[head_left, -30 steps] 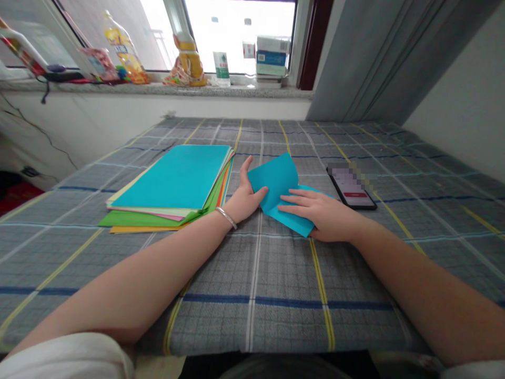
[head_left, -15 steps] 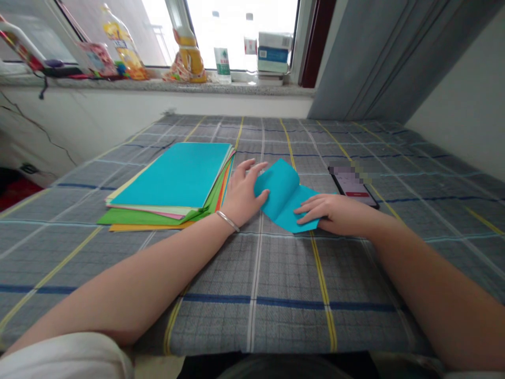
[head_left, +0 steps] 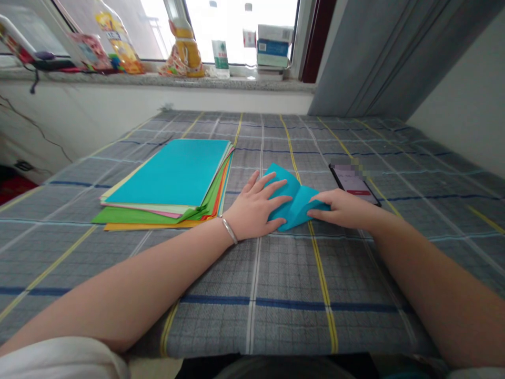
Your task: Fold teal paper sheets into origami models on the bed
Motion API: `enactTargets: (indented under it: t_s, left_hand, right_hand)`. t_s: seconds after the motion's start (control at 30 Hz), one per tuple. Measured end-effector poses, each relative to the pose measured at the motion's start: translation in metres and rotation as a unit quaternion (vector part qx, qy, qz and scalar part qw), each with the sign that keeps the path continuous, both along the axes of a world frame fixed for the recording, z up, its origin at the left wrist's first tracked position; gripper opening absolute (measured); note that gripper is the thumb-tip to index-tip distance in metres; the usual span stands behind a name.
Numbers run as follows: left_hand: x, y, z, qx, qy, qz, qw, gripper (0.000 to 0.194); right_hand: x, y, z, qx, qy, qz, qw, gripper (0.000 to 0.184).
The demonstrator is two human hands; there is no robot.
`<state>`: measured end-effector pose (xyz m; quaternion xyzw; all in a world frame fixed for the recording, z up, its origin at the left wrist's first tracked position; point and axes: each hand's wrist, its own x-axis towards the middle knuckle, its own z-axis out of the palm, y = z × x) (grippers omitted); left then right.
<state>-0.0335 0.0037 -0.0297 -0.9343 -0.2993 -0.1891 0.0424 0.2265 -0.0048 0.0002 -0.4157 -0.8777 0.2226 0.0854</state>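
Note:
A folded sheet of turquoise paper [head_left: 295, 205] lies on the plaid cloth [head_left: 276, 305], pressed between my hands. My left hand [head_left: 254, 208] rests flat with spread fingers, its fingertips on the paper's left side. My right hand [head_left: 340, 208] presses its fingertips on the right flap. To the left of my left hand lies a stack of coloured paper [head_left: 168, 173], turquoise on top, with green, orange and pink edges showing. A silver bangle [head_left: 229, 230] circles my left wrist.
A smartphone [head_left: 352, 181] lies right of the paper, its top blurred. Beyond the cloth, a stone windowsill [head_left: 158, 80] holds plastic bottles and a stacked box [head_left: 274, 47]. A grey curtain [head_left: 366, 52] hangs at the right.
The turquoise paper is folded narrower and lower than before. My hands have moved closer together on it, with my left hand's fingers now lying over its left side.

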Motion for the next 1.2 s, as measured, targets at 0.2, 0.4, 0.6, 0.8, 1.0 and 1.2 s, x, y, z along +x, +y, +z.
enactTargets:
  t_s: [0.2,0.4,0.6,0.8,1.0,1.2]
  left_hand:
    - [0.0,0.0,0.0,-0.018,0.003,-0.019,1.0,0.058]
    - [-0.001,-0.003,0.006,-0.056,0.031,-0.033,0.997,0.072]
    - [-0.003,-0.002,0.012,-0.064,0.045,-0.027,0.997,0.076]
    - [-0.01,-0.009,0.009,-0.066,0.023,-0.073,0.995,0.052]
    - [-0.014,-0.011,0.001,-0.084,0.026,-0.138,0.986,0.041]
    - [-0.012,-0.003,-0.001,-0.09,0.022,-0.138,0.986,0.035]
  right_hand:
    - [-0.006,0.004,-0.01,-0.002,0.039,-0.084,0.996,0.025]
    - [-0.009,0.005,-0.011,0.023,0.009,-0.112,0.993,0.027]
    - [-0.008,0.005,-0.012,0.019,0.022,-0.114,0.993,0.029]
    - [-0.007,0.001,-0.019,0.036,0.008,-0.159,0.987,0.029]
    - [-0.011,-0.001,-0.026,0.072,-0.027,-0.199,0.977,0.031]
    - [-0.016,0.0,-0.029,0.103,-0.046,-0.218,0.969,0.031]
